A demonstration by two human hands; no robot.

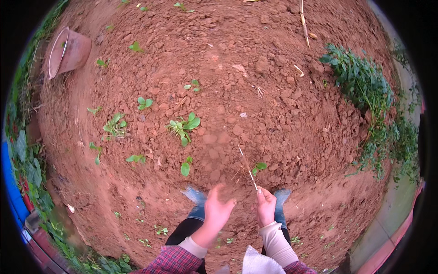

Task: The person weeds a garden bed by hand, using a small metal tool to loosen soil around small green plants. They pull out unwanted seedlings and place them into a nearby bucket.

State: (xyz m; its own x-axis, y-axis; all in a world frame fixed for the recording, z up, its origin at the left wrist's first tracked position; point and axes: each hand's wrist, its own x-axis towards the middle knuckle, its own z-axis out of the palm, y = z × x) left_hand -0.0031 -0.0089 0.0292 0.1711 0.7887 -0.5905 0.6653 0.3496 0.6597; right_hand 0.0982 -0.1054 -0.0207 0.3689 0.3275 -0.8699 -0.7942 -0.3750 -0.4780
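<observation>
My right hand (265,206) grips a thin, pale stick (247,167) that points up and away over the soil. My left hand (218,209) hangs over the ground between the boots, slightly blurred, thumb and fingers apart, with nothing seen in it. Close to the stick's right side grows a small green seedling (261,166). Another seedling (185,168) stands beyond my left hand. Farther off, a small bunch of leafy seedlings (184,126) lies on the loose reddish soil, and a second bunch (115,126) is to its left.
A tipped, reddish plastic bucket (76,51) lies at the upper left. Tall leafy green plants (362,78) lean along the right, beside a concrete strip (379,222). My blue boots (280,205) stand on the soil. A dry stalk (304,24) lies at the top.
</observation>
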